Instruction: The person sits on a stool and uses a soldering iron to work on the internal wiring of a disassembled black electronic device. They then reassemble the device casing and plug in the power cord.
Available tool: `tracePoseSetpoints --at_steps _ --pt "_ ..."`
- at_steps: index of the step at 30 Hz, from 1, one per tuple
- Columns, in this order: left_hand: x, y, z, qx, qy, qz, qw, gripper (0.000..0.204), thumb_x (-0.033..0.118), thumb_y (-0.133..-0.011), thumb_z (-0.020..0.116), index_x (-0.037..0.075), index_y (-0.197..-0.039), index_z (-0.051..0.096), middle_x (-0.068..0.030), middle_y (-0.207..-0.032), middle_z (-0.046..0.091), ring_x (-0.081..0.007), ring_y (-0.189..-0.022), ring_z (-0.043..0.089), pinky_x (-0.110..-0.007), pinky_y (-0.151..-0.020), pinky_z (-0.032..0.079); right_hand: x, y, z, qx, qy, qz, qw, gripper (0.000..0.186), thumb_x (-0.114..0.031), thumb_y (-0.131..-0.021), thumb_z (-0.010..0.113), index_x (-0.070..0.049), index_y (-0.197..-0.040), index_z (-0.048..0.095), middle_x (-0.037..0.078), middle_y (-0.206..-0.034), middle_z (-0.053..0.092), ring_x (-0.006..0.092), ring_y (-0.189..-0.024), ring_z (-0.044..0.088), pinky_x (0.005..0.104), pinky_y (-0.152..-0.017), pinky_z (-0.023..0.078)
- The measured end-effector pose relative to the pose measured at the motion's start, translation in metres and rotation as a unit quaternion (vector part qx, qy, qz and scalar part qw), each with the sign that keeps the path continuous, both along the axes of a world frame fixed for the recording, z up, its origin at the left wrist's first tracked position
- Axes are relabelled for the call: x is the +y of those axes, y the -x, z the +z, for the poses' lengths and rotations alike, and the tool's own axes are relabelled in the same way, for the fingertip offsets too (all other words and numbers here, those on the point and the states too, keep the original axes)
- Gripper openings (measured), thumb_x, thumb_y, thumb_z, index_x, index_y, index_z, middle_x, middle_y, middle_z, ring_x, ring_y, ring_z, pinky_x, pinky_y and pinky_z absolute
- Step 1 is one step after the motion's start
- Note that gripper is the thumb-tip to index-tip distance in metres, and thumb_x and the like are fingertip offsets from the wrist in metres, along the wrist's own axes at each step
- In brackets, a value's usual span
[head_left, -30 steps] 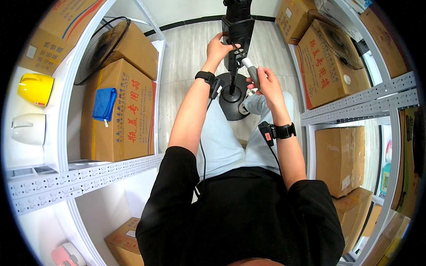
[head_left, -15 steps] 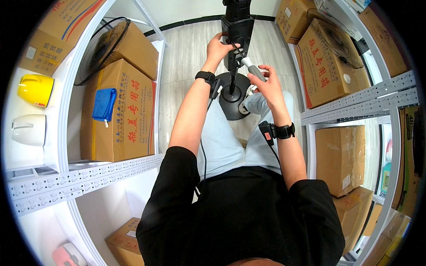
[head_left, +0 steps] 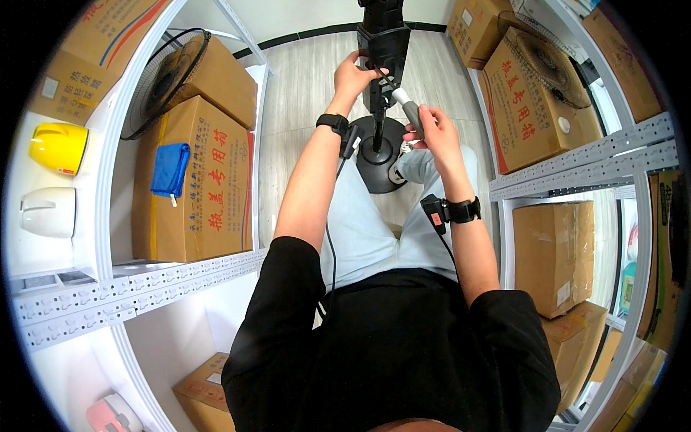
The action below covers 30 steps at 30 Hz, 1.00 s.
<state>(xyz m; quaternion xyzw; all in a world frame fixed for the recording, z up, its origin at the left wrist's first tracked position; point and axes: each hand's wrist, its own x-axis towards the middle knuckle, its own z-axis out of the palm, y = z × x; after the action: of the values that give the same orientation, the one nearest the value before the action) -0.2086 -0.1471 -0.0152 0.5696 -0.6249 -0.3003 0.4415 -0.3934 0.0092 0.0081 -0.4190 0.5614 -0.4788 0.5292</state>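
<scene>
A black pedestal-fan stand [head_left: 389,47] rises in front of me from a round black base [head_left: 374,165] on the floor. My left hand [head_left: 353,79] is closed around the left side of its housing, some fingertips hidden behind it. The thumb side reaches across the housing's front, close to a dark shaft. That shaft belongs to a screwdriver [head_left: 410,108] with a grey and white handle. My right hand [head_left: 437,135] grips the handle's grey end, thumb and fingers around it. The tool slants up and left toward the housing; its tip is too small to make out.
Metal shelves flank me on both sides. To the left are cartons [head_left: 194,187], a wire fan grille [head_left: 169,79], a blue cloth [head_left: 170,169], and yellow [head_left: 59,147] and white [head_left: 49,212] rounded items. To the right, another grille [head_left: 543,61] leans on a carton [head_left: 518,108].
My right hand has shifted slightly, its fingers closing more fully around the screwdriver handle. The left hand stays on the housing.
</scene>
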Motion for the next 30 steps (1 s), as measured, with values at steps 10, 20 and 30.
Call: tracePoseSetpoints --at_steps 10,20,30 --pt "-0.002 0.001 -0.004 0.007 -0.004 0.014 1.0 0.069 0.037 -0.055 0.093 0.009 -0.113 0.068 -0.0068 -0.075 0.069 -0.0176 -0.07 0.067 -0.032 -0.066 0.051 0.005 -0.005 0.005 0.17 0.096 -0.018 0.981 0.042 -0.034 -0.098 0.059 0.001 -0.121 0.055 0.009 -0.088 0.069 0.0132 -0.069 0.068 0.0256 -0.055 0.05" --pt "-0.001 -0.001 -0.007 0.009 -0.012 0.014 1.0 0.069 0.037 -0.055 0.093 0.01 -0.113 0.068 -0.0067 -0.074 0.069 -0.0184 -0.07 0.067 -0.033 -0.067 0.051 0.014 -0.013 0.003 0.429 0.213 -0.032 0.877 0.046 -0.033 -0.091 0.067 -0.003 -0.125 0.058 0.017 -0.097 0.068 0.0257 -0.082 0.067 0.0419 -0.072 0.051" --pt "-0.004 0.0 -0.007 0.021 -0.004 0.008 1.0 0.067 0.036 -0.055 0.093 0.009 -0.111 0.068 -0.0069 -0.074 0.069 -0.0175 -0.07 0.067 -0.031 -0.066 0.051 -0.006 0.002 0.002 -0.13 -0.069 0.059 0.987 0.036 -0.033 -0.1 0.056 -0.002 -0.119 0.056 0.013 -0.093 0.07 0.017 -0.073 0.069 0.0309 -0.064 0.054"
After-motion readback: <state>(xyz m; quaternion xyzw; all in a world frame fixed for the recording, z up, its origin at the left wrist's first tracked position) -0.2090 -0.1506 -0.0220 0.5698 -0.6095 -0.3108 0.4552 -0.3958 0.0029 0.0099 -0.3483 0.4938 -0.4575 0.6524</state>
